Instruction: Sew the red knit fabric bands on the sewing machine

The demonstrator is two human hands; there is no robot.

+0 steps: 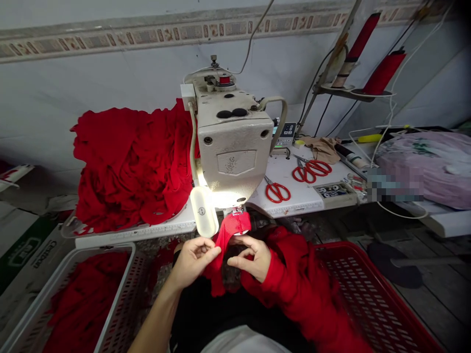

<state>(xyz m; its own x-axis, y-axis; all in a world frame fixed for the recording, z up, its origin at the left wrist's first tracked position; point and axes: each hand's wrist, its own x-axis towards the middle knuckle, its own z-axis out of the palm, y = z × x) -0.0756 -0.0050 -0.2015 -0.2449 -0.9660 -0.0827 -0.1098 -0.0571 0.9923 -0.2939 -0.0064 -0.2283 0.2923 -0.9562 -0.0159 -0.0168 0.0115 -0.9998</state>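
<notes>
A strip of red fabric [233, 226] lies beneath the presser foot [238, 211] of a beige sewing machine [231, 147], and its near end hangs down toward my lap. My left hand [195, 260] pinches the strip's left edge between thumb and fingers. Just right of it, my right hand [252, 256] has its index finger up against the lower edge of the fabric by the foot. The right thumb is held apart from that finger, with nothing visible between them. More red cloth [309, 294] covers my right wrist and forearm. The needle tip cannot be made out.
A heap of red fabric [132, 166] is on the table's left. Red-handled scissors [277, 192] and a parts tray [334, 191] lie right. A white basket [125, 264] holds red cloth, and a red basket [368, 289] stands right. Thread cones [384, 71] rise behind.
</notes>
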